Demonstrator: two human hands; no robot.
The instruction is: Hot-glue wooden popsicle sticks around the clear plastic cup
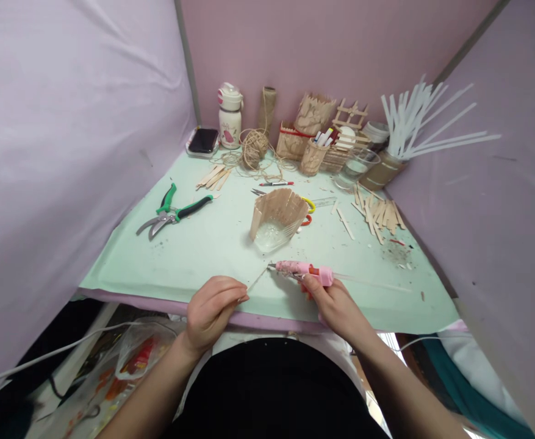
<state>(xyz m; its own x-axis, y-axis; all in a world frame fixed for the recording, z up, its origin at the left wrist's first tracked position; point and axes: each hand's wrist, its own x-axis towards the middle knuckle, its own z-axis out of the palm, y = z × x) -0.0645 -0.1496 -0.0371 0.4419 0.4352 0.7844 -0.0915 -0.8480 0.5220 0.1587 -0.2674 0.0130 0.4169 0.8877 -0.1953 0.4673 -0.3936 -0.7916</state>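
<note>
Pinched between the fingertips of my left hand (216, 308) is a thin strip (258, 278), probably a craft stick turned edge-on, while my right hand (333, 299) is wrapped around the pink glue gun (294, 268). Its nozzle meets the strip's far end, or comes very near it; I can't tell which. Both are on my side of the clear plastic tub (267, 238), just short of it. That tub looks partly clad: brown sticks (282, 206) stand close together along its far portion, rising above the plastic, whereas the portion facing me shows bare. I'd judge the cladding well begun but unfinished, with the near side left to cover; glue on my strip is too small to make out. Tucked behind the tub are scissors (310, 204), handles poking out to its right. Green-handled shears (166, 213) lie to its left. Farther out, loose craft sticks (384, 214) lie to its right, apparently unused, and well behind it sit a ball of twine (254, 148) and a stick-covered cup (313, 160) holding pens.
</note>
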